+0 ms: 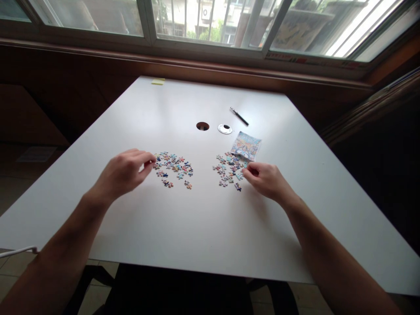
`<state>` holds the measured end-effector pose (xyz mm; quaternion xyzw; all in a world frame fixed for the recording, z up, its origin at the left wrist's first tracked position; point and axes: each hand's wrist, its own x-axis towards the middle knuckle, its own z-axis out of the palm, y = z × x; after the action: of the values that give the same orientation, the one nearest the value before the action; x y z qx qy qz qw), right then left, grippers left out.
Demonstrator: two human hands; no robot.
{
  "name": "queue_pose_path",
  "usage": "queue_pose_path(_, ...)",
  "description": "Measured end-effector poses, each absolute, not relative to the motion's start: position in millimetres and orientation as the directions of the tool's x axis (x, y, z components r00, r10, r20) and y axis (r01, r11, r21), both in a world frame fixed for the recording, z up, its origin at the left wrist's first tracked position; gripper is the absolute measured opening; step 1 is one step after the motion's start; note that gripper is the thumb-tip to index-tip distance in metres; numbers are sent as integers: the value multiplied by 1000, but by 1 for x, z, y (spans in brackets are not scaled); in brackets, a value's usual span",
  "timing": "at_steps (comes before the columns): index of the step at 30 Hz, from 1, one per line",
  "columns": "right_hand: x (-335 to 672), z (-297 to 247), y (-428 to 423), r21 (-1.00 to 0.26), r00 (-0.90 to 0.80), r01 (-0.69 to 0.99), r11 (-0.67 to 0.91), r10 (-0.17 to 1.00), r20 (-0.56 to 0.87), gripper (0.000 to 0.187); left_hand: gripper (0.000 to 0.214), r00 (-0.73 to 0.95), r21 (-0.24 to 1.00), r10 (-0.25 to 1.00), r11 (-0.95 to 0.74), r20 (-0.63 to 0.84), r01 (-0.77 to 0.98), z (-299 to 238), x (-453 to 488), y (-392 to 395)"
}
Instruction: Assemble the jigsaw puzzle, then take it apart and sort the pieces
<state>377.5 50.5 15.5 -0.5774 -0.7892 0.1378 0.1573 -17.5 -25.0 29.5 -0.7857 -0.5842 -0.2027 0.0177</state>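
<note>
Two loose clusters of small colourful jigsaw puzzle pieces lie on the white table (197,223). At the outer edge of the left cluster (173,162), my left hand (126,170) is closed in a pinch, with a dark puzzle piece at its fingertips. My right hand (267,180) pinches at the near right side of the right cluster (226,168). A pale blue piece shows by its thumb, partly covered by the fingers. Just behind the right hand lies a printed picture packet (247,145), its lower edge over some pieces.
Farther back are a round cable hole (202,126), a silver ring-shaped cover (225,128) and a black pen (239,116). A yellow sticky note (158,81) is at the far edge. A white cable (19,251) reaches the near left edge. Windows stand beyond the table.
</note>
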Motion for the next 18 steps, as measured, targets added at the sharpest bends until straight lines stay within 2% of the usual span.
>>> queue_pose_path(3, 373, 15, 45, -427, -337, 835, 347, 936, 100, 39, 21, 76, 194, 975, -118, 209, 974, 35, -46, -20)
queue_pose_path(7, 370, 13, 42, -442, -396, 808, 389, 915, 82, 36, 29, 53, 299, 986, -4, -156, 954, 40, -59, -24)
queue_pose_path(9, 370, 12, 41, -446, -417, 800, 401, 906, 66, 34, 32, 72, 366, 961, 33, -269, 930, 44, -60, -28)
queue_pose_path(14, 367, 14, 38, -494, -501, 748, 442, 865, 16, 35, 32, 208, 532, 917, 5, -341, 847, 50, -64, -36)
queue_pose_path(18, 363, 17, 34, -520, -581, 696, 496, 814, -2, 38, 15, 183, 506, 923, 15, -338, 863, 49, -62, -36)
